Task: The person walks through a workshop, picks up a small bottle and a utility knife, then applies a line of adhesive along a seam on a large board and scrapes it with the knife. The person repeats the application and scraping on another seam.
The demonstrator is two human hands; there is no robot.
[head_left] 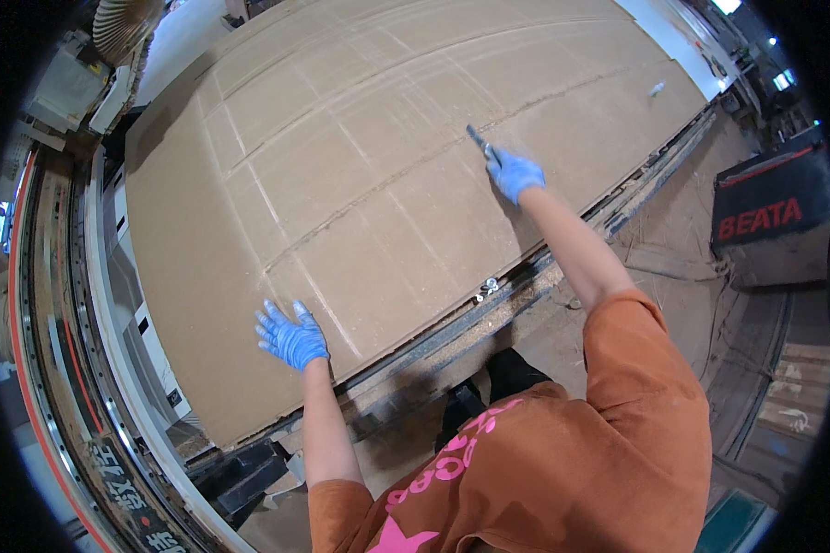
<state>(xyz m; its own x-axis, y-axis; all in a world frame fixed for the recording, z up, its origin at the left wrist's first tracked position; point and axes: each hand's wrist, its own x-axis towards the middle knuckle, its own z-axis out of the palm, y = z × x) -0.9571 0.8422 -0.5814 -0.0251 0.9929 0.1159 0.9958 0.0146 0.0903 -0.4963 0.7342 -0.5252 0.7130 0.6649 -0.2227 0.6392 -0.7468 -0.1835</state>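
Observation:
A large brown board (184, 304), scored with straight grooves and dusted with pale powder, fills the middle of the view. My left hand (293, 339), in a blue glove, rests on its near left part with the fingers spread. Farther off to the right, my right hand (516, 175), gloved in blue too, grips a slim hand tool (475, 136) whose dark, flat end looks like a scraper. That end points away to the left, over a long rough groove; whether it touches the board I cannot tell.
Small metal parts (490, 286) lie at the board's near edge. A small white object (657, 89) sits toward the far right corner. Along the left runs a machine rail (74, 341), with a ribbed hose (120, 28) above. A black box-shaped unit (775, 189) stands at right.

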